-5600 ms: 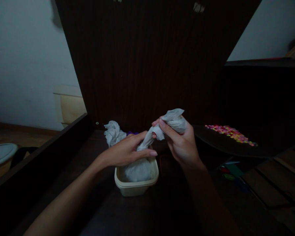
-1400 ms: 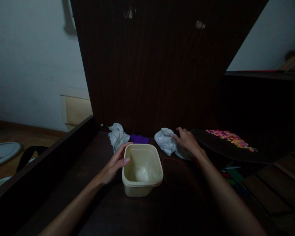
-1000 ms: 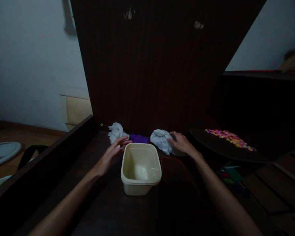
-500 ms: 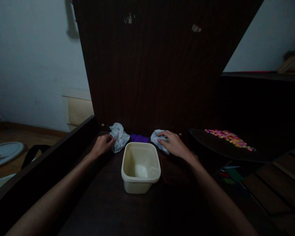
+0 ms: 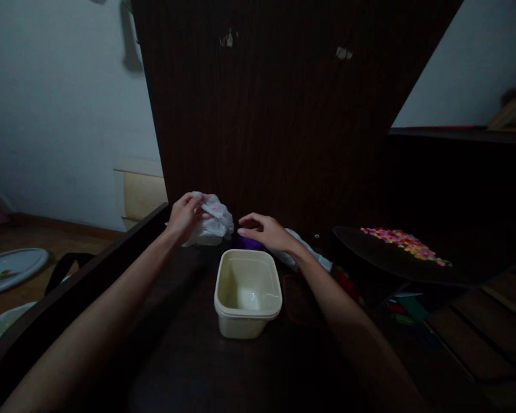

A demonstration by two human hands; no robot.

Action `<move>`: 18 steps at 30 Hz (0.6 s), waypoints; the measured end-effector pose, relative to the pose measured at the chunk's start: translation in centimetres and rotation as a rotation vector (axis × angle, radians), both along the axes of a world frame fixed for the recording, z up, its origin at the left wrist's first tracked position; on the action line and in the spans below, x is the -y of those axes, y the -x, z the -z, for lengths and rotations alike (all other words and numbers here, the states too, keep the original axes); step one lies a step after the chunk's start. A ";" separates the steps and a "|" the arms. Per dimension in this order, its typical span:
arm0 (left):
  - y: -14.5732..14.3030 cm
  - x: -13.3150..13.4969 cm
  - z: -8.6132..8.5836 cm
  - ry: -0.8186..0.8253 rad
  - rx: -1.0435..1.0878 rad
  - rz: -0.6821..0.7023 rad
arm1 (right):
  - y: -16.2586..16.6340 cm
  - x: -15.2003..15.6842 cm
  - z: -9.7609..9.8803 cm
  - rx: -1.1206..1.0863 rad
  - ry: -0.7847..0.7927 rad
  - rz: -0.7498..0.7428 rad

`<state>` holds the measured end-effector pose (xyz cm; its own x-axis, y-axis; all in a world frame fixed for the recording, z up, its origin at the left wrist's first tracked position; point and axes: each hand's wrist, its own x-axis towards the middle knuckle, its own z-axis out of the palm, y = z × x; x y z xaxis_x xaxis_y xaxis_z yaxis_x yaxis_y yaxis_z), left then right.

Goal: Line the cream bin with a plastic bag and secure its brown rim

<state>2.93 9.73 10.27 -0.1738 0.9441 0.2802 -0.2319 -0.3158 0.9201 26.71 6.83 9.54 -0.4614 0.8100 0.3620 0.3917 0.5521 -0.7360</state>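
My left hand pinches a thin, crumpled white plastic bag, lifted over the back left of the dark tabletop. My right hand hovers to the right of that bag, fingers curved and apart, with nothing in it. Under its fingers lies a purple cloth-like piece, partly covered. Behind my right wrist sits a second pale plastic bag, mostly hidden by the arm. In front of both hands stands an open cream plastic tub with nothing seen inside.
A dark wooden panel rises behind the tabletop, and a raised board edges the left side. To the right, small pink and yellow pieces lie on a dark rounded shelf. A reddish-brown lid-like shape lies beside the tub.
My left hand has raised the white plastic bag up and slightly right. My right hand has left the other bag and moved left, over the purple piece.
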 end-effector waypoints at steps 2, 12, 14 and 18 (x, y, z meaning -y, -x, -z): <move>-1.0 0.5 -1.1 -0.016 0.046 0.055 | 1.4 -1.0 0.3 -0.050 0.049 -0.029; -1.5 0.4 -2.1 -0.200 -0.028 0.137 | 2.5 -4.2 -0.3 -0.229 -0.095 0.281; -1.2 0.2 -1.7 -0.289 -0.076 0.120 | 1.8 -4.3 -0.7 -0.291 -0.077 0.285; -1.1 0.4 -0.8 -0.370 -0.209 0.186 | 0.7 -3.9 -1.5 -0.415 -0.008 0.242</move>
<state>4.04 9.36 11.05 0.0853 0.7839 0.6150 -0.1370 -0.6022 0.7865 25.96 10.68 11.07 -0.0752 0.8729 0.4820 0.1838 0.4872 -0.8537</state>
